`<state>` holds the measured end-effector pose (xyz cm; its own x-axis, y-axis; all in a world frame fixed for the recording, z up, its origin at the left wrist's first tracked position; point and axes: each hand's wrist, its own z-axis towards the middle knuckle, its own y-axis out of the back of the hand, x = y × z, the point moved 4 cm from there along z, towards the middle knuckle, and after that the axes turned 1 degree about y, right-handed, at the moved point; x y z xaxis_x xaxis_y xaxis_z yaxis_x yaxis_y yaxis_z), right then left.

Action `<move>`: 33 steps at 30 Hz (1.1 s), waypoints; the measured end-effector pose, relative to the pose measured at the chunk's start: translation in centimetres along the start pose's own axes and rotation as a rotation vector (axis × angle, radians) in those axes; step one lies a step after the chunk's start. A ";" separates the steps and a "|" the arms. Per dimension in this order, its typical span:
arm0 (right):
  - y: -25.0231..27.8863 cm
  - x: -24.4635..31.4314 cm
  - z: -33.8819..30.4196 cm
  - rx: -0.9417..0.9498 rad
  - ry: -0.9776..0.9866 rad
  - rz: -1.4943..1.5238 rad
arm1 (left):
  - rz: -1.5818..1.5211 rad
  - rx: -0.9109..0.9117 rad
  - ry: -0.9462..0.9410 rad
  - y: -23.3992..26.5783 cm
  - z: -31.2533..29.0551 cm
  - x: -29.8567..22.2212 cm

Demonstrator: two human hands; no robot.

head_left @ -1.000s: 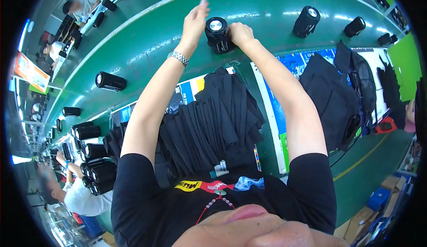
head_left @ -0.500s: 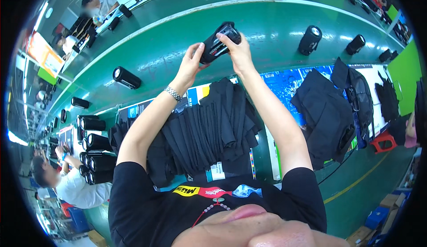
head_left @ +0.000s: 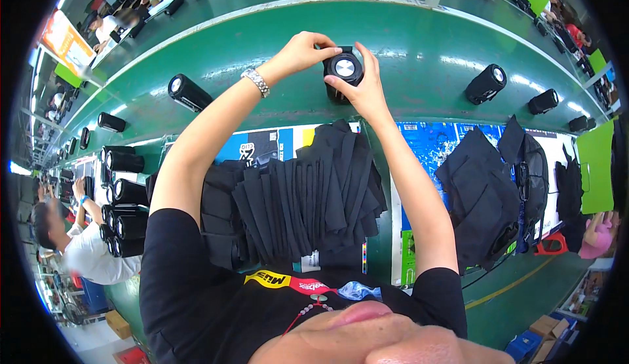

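Observation:
A black cylindrical speaker [head_left: 344, 67] stands upright over the green bench, its round silver-centred end facing up. My right hand [head_left: 367, 92] grips it from the near right side, thumb across the front and fingers along the right. At the far left rim, my left hand [head_left: 311, 48] pinches the speaker's edge with thumb and forefinger; its other fingertips are partly hidden. Closer to me lies a fanned row of folded black fabric pieces [head_left: 308, 200], which neither hand touches.
Single speakers stand along the green bench [head_left: 262, 112], one to the left [head_left: 189, 93] and one to the right [head_left: 486, 83]. A cluster of speakers [head_left: 128, 223] sits at left beside a seated co-worker [head_left: 98, 252]. More black fabric [head_left: 478, 193] is piled at right.
The speaker has gone from tilted to upright, its silver end now facing up. My left hand has shifted from its lower left side to the far rim. The whole view has shifted slightly.

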<state>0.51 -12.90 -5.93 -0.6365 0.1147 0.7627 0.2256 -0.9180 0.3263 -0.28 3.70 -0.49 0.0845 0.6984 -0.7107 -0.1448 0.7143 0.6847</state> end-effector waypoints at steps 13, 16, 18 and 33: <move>0.6 -1.9 1.3 0.038 -0.248 0.109 | -0.025 -0.093 -0.345 -0.3 -0.5 -2.4; 0.9 -2.3 1.6 0.071 -0.247 0.088 | -0.065 -0.200 -0.390 -0.5 -1.1 -2.2; 1.0 -2.6 1.6 0.106 -0.231 0.024 | -0.109 -0.239 -0.378 -0.6 -1.5 -2.3; 2.3 -4.8 3.1 0.335 -0.276 0.354 | -0.060 -0.174 -0.423 -1.6 -1.6 -3.3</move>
<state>6.35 -14.36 -7.10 -0.2727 -0.0415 0.9612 0.6410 -0.7529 0.1493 -1.88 0.22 0.53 0.4879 0.6389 -0.5948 -0.2879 0.7611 0.5813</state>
